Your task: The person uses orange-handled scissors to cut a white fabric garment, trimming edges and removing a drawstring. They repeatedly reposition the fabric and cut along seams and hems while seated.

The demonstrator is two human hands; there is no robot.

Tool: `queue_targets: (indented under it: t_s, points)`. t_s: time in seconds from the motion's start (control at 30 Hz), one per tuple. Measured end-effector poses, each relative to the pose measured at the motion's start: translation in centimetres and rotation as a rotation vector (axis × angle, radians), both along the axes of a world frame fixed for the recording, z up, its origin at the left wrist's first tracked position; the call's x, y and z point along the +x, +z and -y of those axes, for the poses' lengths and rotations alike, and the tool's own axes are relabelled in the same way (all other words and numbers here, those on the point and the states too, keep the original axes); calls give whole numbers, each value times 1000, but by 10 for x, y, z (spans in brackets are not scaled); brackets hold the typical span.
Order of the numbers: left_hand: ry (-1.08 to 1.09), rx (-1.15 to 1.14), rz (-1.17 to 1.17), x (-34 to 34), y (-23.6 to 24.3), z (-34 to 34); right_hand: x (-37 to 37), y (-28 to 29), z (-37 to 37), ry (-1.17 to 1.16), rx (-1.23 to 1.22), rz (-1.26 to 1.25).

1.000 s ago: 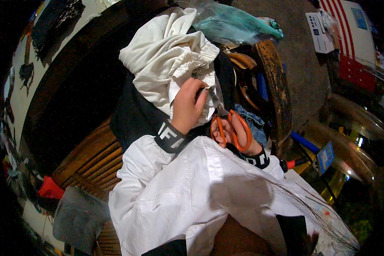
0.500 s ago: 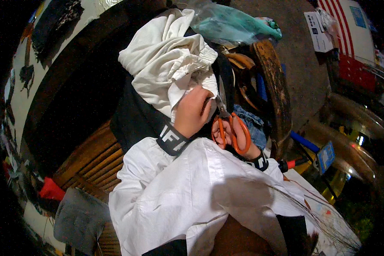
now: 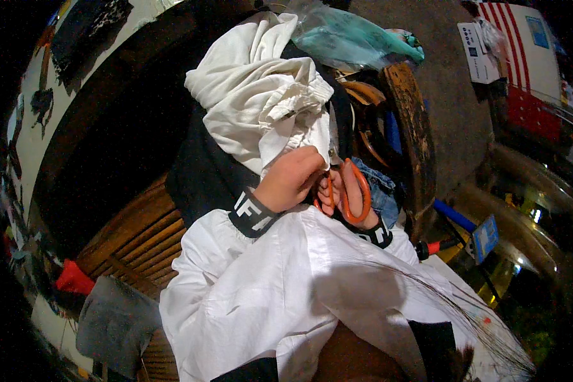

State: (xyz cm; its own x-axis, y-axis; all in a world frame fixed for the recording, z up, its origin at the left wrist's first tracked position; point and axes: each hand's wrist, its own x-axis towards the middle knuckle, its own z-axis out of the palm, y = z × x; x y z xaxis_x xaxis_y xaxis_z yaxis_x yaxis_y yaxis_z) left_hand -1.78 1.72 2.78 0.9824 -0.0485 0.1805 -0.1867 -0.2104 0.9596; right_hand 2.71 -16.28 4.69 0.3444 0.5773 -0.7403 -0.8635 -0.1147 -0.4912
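Observation:
My left hand (image 3: 291, 180) has its fingers pinched on the lower edge of a crumpled white cloth (image 3: 248, 102), which has a gathered band and lies on black fabric (image 3: 194, 175). Just right of it, my right hand (image 3: 351, 202) grips orange-handled scissors (image 3: 365, 191), its fingers curled in and around the handles. The scissor blades are mostly hidden behind my left hand and the cloth. Both my forearms are in white sleeves with black cuffs.
Around me are a wooden slatted seat (image 3: 140, 235), a grey cushion (image 3: 114, 321), a worn wooden edge (image 3: 407, 121), folded denim (image 3: 382, 197), a teal plastic-wrapped bundle (image 3: 344, 38), a blue bar (image 3: 452, 213) and a striped board (image 3: 512, 48) at the upper right.
My left hand has moved down toward me and the scissors, drawing the cloth's lower edge with it. The scissor handles have shifted slightly upward, still in my right hand.

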Motion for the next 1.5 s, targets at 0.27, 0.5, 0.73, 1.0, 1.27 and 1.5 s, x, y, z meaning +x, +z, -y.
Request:
queue_targets:
  t_s: [0.27, 0.5, 0.73, 1.0, 1.27, 1.5]
  points:
    - [313, 69, -69, -4, -1, 7, -8, 4, -8, 5, -172, 102]
    - [610, 619, -78, 38, 12, -8, -14, -1, 4, 190, -350, 243]
    - [557, 870, 78, 99, -24, -85, -15, 0, 2, 298, -424, 407]
    - [255, 619, 180, 155, -58, -108, -12, 4, -3, 341, -436, 439]
    - [-57, 144, -405, 186, -56, -123, -7, -3, 8, 278, -249, 265]
    - [-155, 880, -335, 172, 20, -120, -3, 2, 12, 309, -195, 182]
